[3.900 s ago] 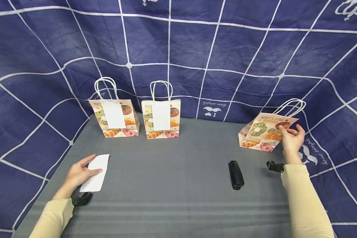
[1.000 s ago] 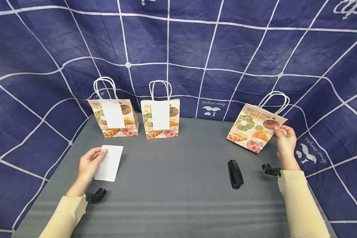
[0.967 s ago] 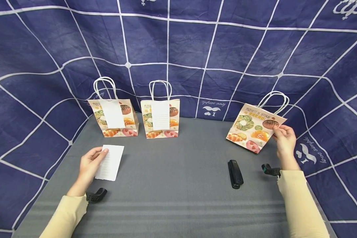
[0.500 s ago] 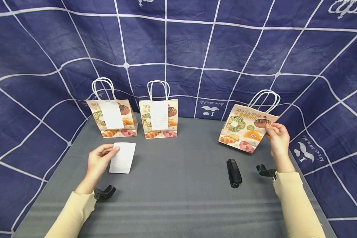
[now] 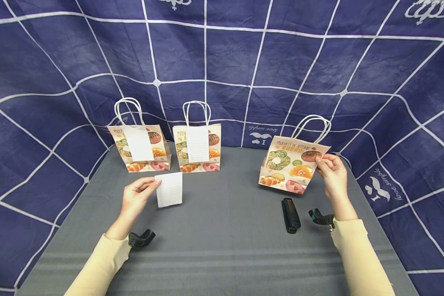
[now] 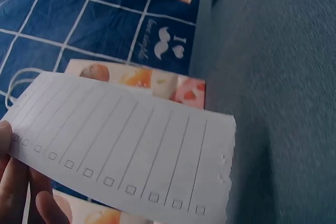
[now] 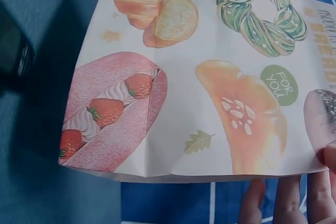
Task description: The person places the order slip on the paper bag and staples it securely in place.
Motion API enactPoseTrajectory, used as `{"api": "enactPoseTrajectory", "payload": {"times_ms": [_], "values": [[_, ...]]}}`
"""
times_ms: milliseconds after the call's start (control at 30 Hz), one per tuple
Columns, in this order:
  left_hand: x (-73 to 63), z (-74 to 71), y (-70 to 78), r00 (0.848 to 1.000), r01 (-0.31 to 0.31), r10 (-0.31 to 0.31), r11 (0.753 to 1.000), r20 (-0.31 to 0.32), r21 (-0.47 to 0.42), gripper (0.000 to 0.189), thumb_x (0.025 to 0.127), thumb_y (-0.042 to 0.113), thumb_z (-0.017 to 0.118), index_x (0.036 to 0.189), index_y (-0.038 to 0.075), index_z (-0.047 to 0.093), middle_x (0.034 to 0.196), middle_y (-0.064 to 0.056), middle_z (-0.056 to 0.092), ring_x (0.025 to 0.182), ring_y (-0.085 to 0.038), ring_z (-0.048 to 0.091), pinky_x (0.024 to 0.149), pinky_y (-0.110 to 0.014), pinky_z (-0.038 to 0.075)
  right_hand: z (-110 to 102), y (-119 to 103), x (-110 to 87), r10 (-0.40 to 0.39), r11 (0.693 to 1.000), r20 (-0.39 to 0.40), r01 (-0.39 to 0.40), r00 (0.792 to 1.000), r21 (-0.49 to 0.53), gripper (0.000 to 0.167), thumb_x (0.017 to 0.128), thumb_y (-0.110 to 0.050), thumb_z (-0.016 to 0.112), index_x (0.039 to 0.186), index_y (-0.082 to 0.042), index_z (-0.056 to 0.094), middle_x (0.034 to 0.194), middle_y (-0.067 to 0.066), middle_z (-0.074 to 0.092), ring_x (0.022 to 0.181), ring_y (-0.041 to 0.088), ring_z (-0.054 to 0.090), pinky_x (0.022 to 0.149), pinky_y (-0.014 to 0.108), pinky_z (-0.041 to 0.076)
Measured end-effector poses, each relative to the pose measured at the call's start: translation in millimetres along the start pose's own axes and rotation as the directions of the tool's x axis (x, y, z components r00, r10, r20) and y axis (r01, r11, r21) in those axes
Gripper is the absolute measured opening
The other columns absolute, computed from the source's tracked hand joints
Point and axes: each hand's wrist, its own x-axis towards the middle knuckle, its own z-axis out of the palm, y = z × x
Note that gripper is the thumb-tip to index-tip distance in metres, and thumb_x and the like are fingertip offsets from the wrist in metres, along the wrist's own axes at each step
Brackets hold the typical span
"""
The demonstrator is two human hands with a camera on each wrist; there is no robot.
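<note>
We see the left hand (image 5: 136, 199) pinching a white slip (image 5: 169, 190) by its upper left corner, thumb on the near face. The left wrist view shows ruled lines with a row of small boxes, and a ragged edge at the end away from the fingers. In the earliest frame the slip lies low over the left of the worktop (image 5: 225, 250); now we find it raised, nearly upright and closer to the middle, in front of the left bag (image 5: 160, 149) and the middle bag (image 5: 182, 165).

The right hand (image 5: 332, 174) is clamped on the right edge of the right bag (image 5: 285, 169), thumb in front and fingers behind. Earlier we see this bag farther right, near the side of the cloth (image 5: 229, 53); now it is farther left, its printed front turned more toward us and tilted, just behind the stapler (image 5: 291, 216). We cannot tell whether its base touches the worktop.

The stapler lies where it lay before. The left bag and middle bag also keep their places at the back, upright near the cloth, each with a white paper on its front.
</note>
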Motion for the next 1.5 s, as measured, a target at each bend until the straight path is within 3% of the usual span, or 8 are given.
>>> {"api": "enactPoseTrajectory", "payload": {"times_ms": [167, 300, 367, 467, 600, 633, 900, 1500], "values": [[-0.2, 14.6, 10.1, 0.997, -0.067, 0.067, 0.998, 0.028, 0.005, 0.017, 0.08, 0.005, 0.074, 0.097, 0.003, 0.073, 0.089, -0.003, 0.071, 0.079, -0.008, 0.064, 0.068, -0.016, 0.049, 10.0, -3.8, -9.0, -0.005, 0.999, 0.037, 0.006, 0.999, -0.036, 0.014, 0.089, 0.0, 0.061, 0.092, -0.011, 0.053, 0.076, -0.009, 0.067, 0.071, 0.003, 0.058, 0.064, 0.015, 0.049], [-6.0, 39.4, 53.5, 0.999, -0.032, 0.032, 0.999, 0.022, -0.026, 0.016, 0.077, 0.004, 0.076, 0.093, 0.0, 0.073, 0.086, -0.002, 0.071, 0.077, -0.008, 0.064, 0.067, -0.016, 0.049, 16.2, -1.0, -13.9, -0.049, 0.998, 0.092, 0.053, 0.995, -0.037, 0.012, 0.089, -0.001, 0.061, 0.093, -0.009, 0.053, 0.078, -0.009, 0.066, 0.073, 0.003, 0.059, 0.066, 0.015, 0.05], [-7.1, 47.7, 64.8, 0.999, -0.033, 0.033, 0.999, 0.023, -0.003, 0.015, 0.077, 0.006, 0.077, 0.091, 0.002, 0.074, 0.084, 0.003, 0.071, 0.076, -0.005, 0.064, 0.066, -0.015, 0.049, 18.9, 1.0, -16.9, -0.08, 0.996, 0.128, 0.085, 0.989, -0.036, 0.012, 0.089, -0.004, 0.062, 0.094, -0.01, 0.053, 0.079, -0.009, 0.066, 0.074, 0.002, 0.059, 0.067, 0.015, 0.05], [-5.4, 54.2, 63.1, 0.998, -0.043, 0.045, 0.998, 0.05, -0.037, 0.014, 0.077, 0.008, 0.078, 0.09, 0.005, 0.074, 0.083, 0.004, 0.07, 0.076, -0.005, 0.065, 0.066, -0.016, 0.05, 19.2, 10.6, -16.7, -0.122, 0.992, 0.192, 0.122, 0.974, 0.014, 0.017, 0.087, -0.01, 0.068, 0.096, -0.012, 0.054, 0.081, -0.008, 0.066, 0.076, 0.004, 0.059, 0.067, 0.016, 0.049], [-4.5, 64.3, 69.0, 0.998, -0.034, 0.037, 0.998, 0.055, -0.059, 0.012, 0.077, 0.001, 0.076, 0.088, 0.001, 0.072, 0.081, 0.003, 0.07, 0.074, -0.007, 0.065, 0.065, -0.018, 0.05, 25.2, 8.9, -22.2, -0.097, 0.995, 0.222, 0.095, 0.97, 0.02, 0.02, 0.086, -0.014, 0.07, 0.097, -0.011, 0.054, 0.083, -0.009, 0.068, 0.079, 0.005, 0.059, 0.069, 0.017, 0.049], [-6.7, 71.1, 85.2, 0.999, -0.014, 0.015, 1.0, 0.035, -0.019, 0.011, 0.076, -0.003, 0.075, 0.087, -0.002, 0.07, 0.079, 0.004, 0.07, 0.072, -0.006, 0.065, 0.063, -0.017, 0.05, 30.8, 0.1, -28.6, -0.077, 0.996, 0.204, 0.087, 0.976, -0.037, 0.017, 0.088, -0.014, 0.067, 0.096, -0.011, 0.053, 0.082, -0.01, 0.068, 0.078, 0.005, 0.059, 0.07, 0.016, 0.049], [-3.1, 91.7, 92.5, 1.0, 0.021, -0.02, 0.999, 0.017, -0.042, 0.013, 0.076, -0.009, 0.072, 0.086, -0.013, 0.065, 0.075, 0.003, 0.069, 0.071, -0.009, 0.065, 0.064, -0.02, 0.051, 44.3, -7.8, -40.5, 0.009, 0.999, 0.193, 0.001, 0.981, -0.052, 0.014, 0.09, 0.0, 0.059, 0.094, -0.011, 0.052, 0.079, -0.01, 0.067, 0.077, 0.004, 0.06, 0.071, 0.017, 0.05], [-1.7, 124.2, 93.5, 0.997, 0.015, -0.004, 0.991, 0.083, -0.136, 0.013, 0.076, -0.009, 0.072, 0.086, -0.013, 0.063, 0.077, 0.002, 0.069, 0.072, -0.01, 0.064, 0.065, -0.021, 0.051, 66.8, -3.5, -59.4, 0.046, 0.997, 0.241, -0.03, 0.969, -0.068, 0.011, 0.091, 0.001, 0.059, 0.097, -0.003, 0.05, 0.079, -0.01, 0.067, 0.077, 0.005, 0.059, 0.07, 0.018, 0.049]]}}
